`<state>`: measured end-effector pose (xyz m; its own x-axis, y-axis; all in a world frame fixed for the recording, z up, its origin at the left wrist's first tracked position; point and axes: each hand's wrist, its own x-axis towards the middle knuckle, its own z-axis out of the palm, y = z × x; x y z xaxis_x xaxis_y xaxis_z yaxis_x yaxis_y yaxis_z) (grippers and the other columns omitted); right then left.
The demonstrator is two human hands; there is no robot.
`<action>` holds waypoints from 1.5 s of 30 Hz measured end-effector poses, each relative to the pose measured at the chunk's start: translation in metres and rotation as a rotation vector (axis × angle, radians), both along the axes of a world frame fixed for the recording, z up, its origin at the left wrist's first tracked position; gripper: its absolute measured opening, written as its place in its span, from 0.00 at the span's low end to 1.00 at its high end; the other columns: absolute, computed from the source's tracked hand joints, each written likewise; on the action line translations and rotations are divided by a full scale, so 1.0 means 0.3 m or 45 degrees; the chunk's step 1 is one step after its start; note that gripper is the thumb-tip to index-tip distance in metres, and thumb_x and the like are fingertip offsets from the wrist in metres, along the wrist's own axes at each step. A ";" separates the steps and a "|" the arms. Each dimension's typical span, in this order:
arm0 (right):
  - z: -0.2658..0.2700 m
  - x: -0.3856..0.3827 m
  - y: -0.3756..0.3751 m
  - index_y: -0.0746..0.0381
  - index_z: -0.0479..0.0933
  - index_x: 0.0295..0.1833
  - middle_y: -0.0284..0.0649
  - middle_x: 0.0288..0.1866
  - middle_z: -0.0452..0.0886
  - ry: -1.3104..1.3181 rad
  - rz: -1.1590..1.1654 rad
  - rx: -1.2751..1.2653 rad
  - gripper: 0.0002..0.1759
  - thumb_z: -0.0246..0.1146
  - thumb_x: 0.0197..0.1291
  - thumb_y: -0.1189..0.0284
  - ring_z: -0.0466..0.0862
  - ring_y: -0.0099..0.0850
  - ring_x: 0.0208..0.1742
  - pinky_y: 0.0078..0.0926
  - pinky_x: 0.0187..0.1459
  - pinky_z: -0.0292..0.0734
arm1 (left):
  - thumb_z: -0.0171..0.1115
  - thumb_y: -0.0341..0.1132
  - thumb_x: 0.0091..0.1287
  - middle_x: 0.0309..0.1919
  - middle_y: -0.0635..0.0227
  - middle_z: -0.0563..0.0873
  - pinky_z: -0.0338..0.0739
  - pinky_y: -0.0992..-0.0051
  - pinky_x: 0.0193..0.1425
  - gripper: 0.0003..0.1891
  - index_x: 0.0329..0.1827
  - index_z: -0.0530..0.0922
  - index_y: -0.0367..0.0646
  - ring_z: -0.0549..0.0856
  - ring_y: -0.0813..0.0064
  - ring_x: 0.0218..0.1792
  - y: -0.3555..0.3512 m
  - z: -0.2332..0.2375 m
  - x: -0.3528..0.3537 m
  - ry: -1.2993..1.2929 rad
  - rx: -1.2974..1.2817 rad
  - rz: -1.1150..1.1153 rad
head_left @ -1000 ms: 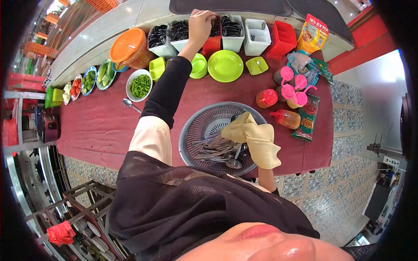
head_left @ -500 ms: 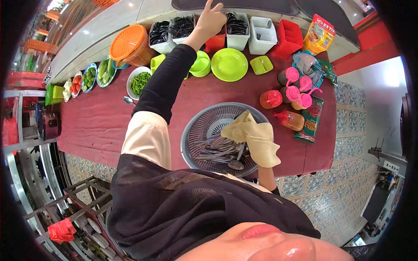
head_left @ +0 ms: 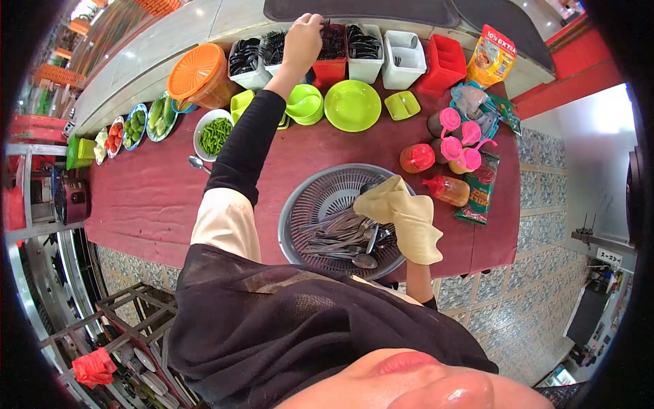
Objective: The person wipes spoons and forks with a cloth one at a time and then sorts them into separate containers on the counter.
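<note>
My left hand [head_left: 304,42] reaches to the row of cutlery holders at the back. Its fingers are curled together over the rims of a white holder [head_left: 275,67] and a red holder [head_left: 330,72], both with black-handled cutlery. Whatever lies between the fingertips is too small to make out. A beige cloth [head_left: 413,230] wraps my right hand [head_left: 418,274], hiding its fingers; only the wrist side shows. Cloth and hand hang over the right side of a grey plastic basket [head_left: 289,211]. Metal spoons and other cutlery [head_left: 340,238] lie in a heap inside the basket.
Behind the basket stand green plates [head_left: 352,106], green bowls [head_left: 304,102] and an orange tub [head_left: 199,75]. Sauce bottles [head_left: 447,190] sit at the right. A bowl of green chillies [head_left: 215,136] and vegetable plates [head_left: 162,117] line the left of the red-covered table [head_left: 143,198].
My left hand has moved left and slightly down, its outstretched finger now curled in at the holders. My right hand stays over the basket with the cloth. The whole view has shifted slightly.
</note>
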<state>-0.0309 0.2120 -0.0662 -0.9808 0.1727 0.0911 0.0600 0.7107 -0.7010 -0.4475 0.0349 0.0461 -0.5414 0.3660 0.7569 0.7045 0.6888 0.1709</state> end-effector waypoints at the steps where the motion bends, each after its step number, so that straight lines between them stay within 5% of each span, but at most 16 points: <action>1: 0.001 0.001 -0.001 0.62 0.68 0.50 0.38 0.42 0.71 -0.003 -0.003 -0.005 0.14 0.55 0.59 0.71 0.73 0.30 0.41 0.25 0.40 0.69 | 0.56 0.25 0.53 0.31 0.58 0.80 0.75 0.65 0.41 0.05 0.32 0.76 0.38 0.80 0.57 0.38 -0.014 0.006 -0.002 -0.093 -0.001 0.005; 12: -0.008 -0.011 -0.044 0.62 0.70 0.47 0.38 0.38 0.73 0.033 -0.011 -0.019 0.11 0.55 0.58 0.74 0.74 0.29 0.37 0.24 0.37 0.70 | 0.53 0.23 0.49 0.28 0.57 0.82 0.76 0.64 0.38 0.08 0.29 0.80 0.40 0.82 0.57 0.33 -0.047 -0.023 -0.056 -0.072 -0.088 -0.035; 16: 0.024 -0.021 -0.023 0.63 0.71 0.46 0.38 0.37 0.73 0.122 -0.061 0.016 0.10 0.55 0.58 0.74 0.74 0.29 0.36 0.24 0.35 0.70 | 0.58 0.25 0.55 0.32 0.56 0.82 0.76 0.67 0.41 0.11 0.41 0.78 0.39 0.82 0.59 0.33 -0.017 0.044 0.079 -0.326 0.127 -0.093; 17: 0.045 -0.017 -0.013 0.63 0.71 0.46 0.38 0.37 0.73 0.145 -0.082 0.038 0.10 0.55 0.58 0.75 0.74 0.29 0.36 0.24 0.35 0.70 | 0.58 0.31 0.54 0.55 0.54 0.75 0.49 0.45 0.66 0.19 0.51 0.77 0.45 0.62 0.62 0.66 -0.001 0.055 0.148 -0.349 0.377 -0.275; 18: 0.077 -0.010 -0.002 0.63 0.71 0.45 0.38 0.36 0.73 0.163 -0.103 0.069 0.10 0.55 0.58 0.75 0.74 0.28 0.36 0.24 0.35 0.70 | 0.60 0.32 0.55 0.61 0.47 0.68 0.48 0.45 0.66 0.25 0.59 0.71 0.48 0.57 0.59 0.69 -0.001 0.046 0.217 -0.363 0.387 -0.324; 20: 0.148 -0.008 0.026 0.63 0.71 0.45 0.38 0.36 0.74 0.188 -0.145 0.156 0.09 0.55 0.58 0.75 0.74 0.28 0.35 0.23 0.34 0.71 | 0.59 0.24 0.55 0.34 0.56 0.81 0.75 0.69 0.39 0.11 0.42 0.75 0.37 0.81 0.60 0.35 0.017 -0.015 0.359 0.208 0.411 -0.196; 24: 0.282 0.005 0.037 0.63 0.72 0.42 0.36 0.32 0.73 0.271 -0.193 0.315 0.07 0.55 0.57 0.77 0.73 0.28 0.31 0.22 0.32 0.70 | 0.59 0.22 0.54 0.29 0.56 0.78 0.73 0.69 0.35 0.06 0.33 0.73 0.35 0.79 0.61 0.30 0.017 -0.131 0.838 -0.524 0.561 -0.200; 26: 0.307 0.027 0.026 0.64 0.73 0.40 0.34 0.27 0.72 0.322 -0.266 0.112 0.05 0.55 0.57 0.78 0.72 0.27 0.26 0.21 0.29 0.68 | 0.59 0.23 0.53 0.28 0.55 0.77 0.72 0.67 0.34 0.05 0.32 0.73 0.34 0.78 0.59 0.28 -0.008 -0.295 0.980 -0.809 0.361 -0.189; 29: 0.160 0.129 0.075 0.64 0.70 0.50 0.46 0.43 0.71 0.134 -0.312 0.139 0.19 0.58 0.50 0.74 0.71 0.42 0.44 0.34 0.45 0.68 | 0.61 0.27 0.52 0.29 0.53 0.78 0.72 0.65 0.34 0.08 0.32 0.73 0.34 0.78 0.56 0.30 -0.046 -0.440 1.164 -1.241 0.108 -0.178; 31: 0.133 0.164 0.076 0.64 0.70 0.51 0.46 0.43 0.71 0.180 -0.289 0.186 0.19 0.57 0.51 0.74 0.70 0.41 0.44 0.33 0.45 0.67 | 0.62 0.28 0.51 0.31 0.54 0.79 0.73 0.64 0.35 0.09 0.34 0.74 0.35 0.79 0.55 0.31 -0.051 -0.466 1.253 -1.532 -0.145 -0.190; 34: 0.255 0.121 -0.006 0.64 0.74 0.40 0.33 0.27 0.71 0.472 -0.260 -0.042 0.05 0.52 0.60 0.78 0.70 0.21 0.25 0.17 0.27 0.66 | 0.62 0.30 0.51 0.34 0.54 0.79 0.73 0.62 0.37 0.12 0.37 0.72 0.37 0.79 0.54 0.33 -0.017 -0.519 1.323 -1.200 -0.049 -0.125; 39: 0.225 0.159 0.012 0.63 0.74 0.39 0.30 0.27 0.72 0.587 -0.223 0.110 0.05 0.52 0.61 0.76 0.70 0.18 0.23 0.15 0.24 0.66 | 0.66 0.32 0.49 0.39 0.56 0.79 0.72 0.60 0.45 0.19 0.42 0.71 0.36 0.77 0.52 0.44 0.000 -0.519 1.330 -1.285 -0.262 0.059; 42: 0.175 0.180 0.026 0.62 0.74 0.38 0.28 0.25 0.71 0.695 -0.194 0.316 0.05 0.53 0.62 0.75 0.70 0.17 0.21 0.14 0.22 0.65 | 0.69 0.31 0.45 0.34 0.59 0.79 0.73 0.63 0.41 0.19 0.41 0.74 0.38 0.79 0.57 0.39 0.001 -0.526 1.353 -0.972 -0.268 0.097; 45: 0.208 0.182 0.001 0.62 0.73 0.37 0.28 0.24 0.71 0.670 -0.191 0.305 0.04 0.53 0.61 0.74 0.70 0.18 0.20 0.13 0.21 0.65 | 0.65 0.29 0.45 0.35 0.61 0.81 0.72 0.62 0.41 0.14 0.36 0.77 0.43 0.79 0.59 0.40 -0.015 -0.528 1.329 -1.419 0.062 -0.014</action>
